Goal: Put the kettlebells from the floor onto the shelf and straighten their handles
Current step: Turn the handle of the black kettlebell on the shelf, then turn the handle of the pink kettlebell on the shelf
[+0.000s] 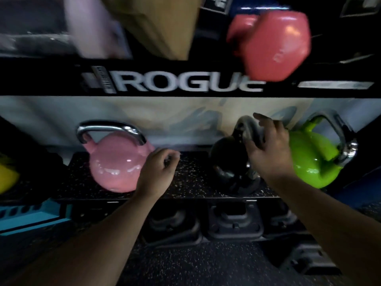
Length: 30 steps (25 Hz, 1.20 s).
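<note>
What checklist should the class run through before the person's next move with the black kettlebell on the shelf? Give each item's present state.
1. Black kettlebell resting on the shelf: ok.
2. Right hand on its handle: ok; whether the fingers are fully closed, cannot tell.
3. Black handle in line with the pink kettlebell handle: not ok, it looks turned.
4. Left hand empty and free to help: ok.
5. Green kettlebell handle straight: not ok, it is angled.
6. Clearance between black and green kettlebells: cannot tell, the hand hides it.
</note>
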Tool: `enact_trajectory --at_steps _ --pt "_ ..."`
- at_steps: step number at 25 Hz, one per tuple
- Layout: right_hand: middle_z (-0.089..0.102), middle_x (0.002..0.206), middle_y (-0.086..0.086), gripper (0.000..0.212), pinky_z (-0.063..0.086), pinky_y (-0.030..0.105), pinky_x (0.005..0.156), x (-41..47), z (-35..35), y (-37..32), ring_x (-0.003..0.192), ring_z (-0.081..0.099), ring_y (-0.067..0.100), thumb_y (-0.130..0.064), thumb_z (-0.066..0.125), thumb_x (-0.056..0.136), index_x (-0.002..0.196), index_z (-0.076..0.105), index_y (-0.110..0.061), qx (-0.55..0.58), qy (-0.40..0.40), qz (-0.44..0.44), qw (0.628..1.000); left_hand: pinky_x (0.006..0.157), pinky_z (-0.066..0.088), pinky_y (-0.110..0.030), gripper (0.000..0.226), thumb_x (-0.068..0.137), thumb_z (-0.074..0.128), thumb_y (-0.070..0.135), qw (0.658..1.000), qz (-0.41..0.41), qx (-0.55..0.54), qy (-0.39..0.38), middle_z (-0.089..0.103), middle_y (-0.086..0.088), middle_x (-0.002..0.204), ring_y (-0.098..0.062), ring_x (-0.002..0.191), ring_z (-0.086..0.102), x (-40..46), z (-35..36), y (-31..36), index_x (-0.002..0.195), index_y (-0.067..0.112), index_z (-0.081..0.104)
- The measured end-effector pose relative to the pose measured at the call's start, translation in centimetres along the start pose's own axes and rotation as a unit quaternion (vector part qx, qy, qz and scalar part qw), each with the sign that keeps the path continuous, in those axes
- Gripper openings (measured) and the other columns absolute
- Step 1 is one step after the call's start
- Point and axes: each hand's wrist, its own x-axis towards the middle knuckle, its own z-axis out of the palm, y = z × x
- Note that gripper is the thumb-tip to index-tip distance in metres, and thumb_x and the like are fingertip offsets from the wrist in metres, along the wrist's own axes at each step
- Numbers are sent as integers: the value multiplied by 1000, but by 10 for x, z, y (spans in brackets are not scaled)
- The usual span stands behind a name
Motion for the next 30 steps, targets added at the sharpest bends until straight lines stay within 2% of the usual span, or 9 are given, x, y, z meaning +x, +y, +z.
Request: enact_trajectory --at_steps 3,8,12,15,20,22,24,27,30 --pt "55 125 13 62 39 47 105 -1 33 -53 120 47 35 -22 62 81 141 46 -25 -43 -45 -72 995 86 49 -43 37 90 51 46 992 -29 59 112 65 -4 92 -24 93 59 1 -59 -25 86 12 63" --pt "53 132 12 56 40 47 107 -12 120 -146 128 45 32 -37 60 91 143 42 -31 11 -193 -58 979 98 38 -44 63 85 56 54 958 -163 58 229 46 -17 133 -34 122 42 7 -138 -67 128 8 47" --pt "53 132 11 56 42 48 105 -8 172 -200 125 48 31 -57 47 91 142 42 -34 27 -229 -49 972 100 45 -53 79 86 55 64 968 -195 -34 153 27 -9 155 -36 133 41 32 -162 -76 148 24 27" --pt "59 124 12 53 47 49 99 -6 202 -220 116 55 35 -63 39 90 131 53 -31 75 -227 16 971 102 47 -50 89 84 50 73 968 -216 -98 77 24 -10 156 -36 132 46 56 -165 -78 152 25 20" --pt "65 110 11 67 51 52 92 -13 214 -235 102 61 32 -79 36 77 109 59 -25 150 -175 110 967 109 35 -64 96 76 37 86 940 -294 -167 43 0 -9 165 -48 143 26 66 -140 -79 152 41 -3" --pt "63 112 11 64 49 49 94 -28 218 -240 105 57 32 -73 35 82 112 58 -22 152 -149 115 970 113 28 -63 91 82 35 81 932 -300 -195 63 3 -11 165 -46 146 22 83 -144 -84 154 38 2" --pt "65 104 6 46 49 40 84 -51 222 -243 98 59 27 -62 38 92 109 58 -24 171 -141 108 969 115 27 -59 82 90 34 73 937 -278 -202 64 8 -16 165 -44 146 26 93 -155 -91 157 34 5" --pt "68 83 -1 31 44 29 65 -64 214 -241 76 61 16 -51 49 96 95 64 -24 272 -184 141 934 114 29 -55 83 93 28 71 950 -241 -189 55 10 -14 165 -39 145 29 69 -153 -87 158 30 -2" --pt "70 79 -3 29 45 19 58 -60 210 -244 67 62 7 -40 50 99 99 73 -22 356 -159 157 907 116 26 -55 88 83 22 74 957 -214 -193 31 14 -7 165 -32 146 29 57 -148 -89 157 33 -2"
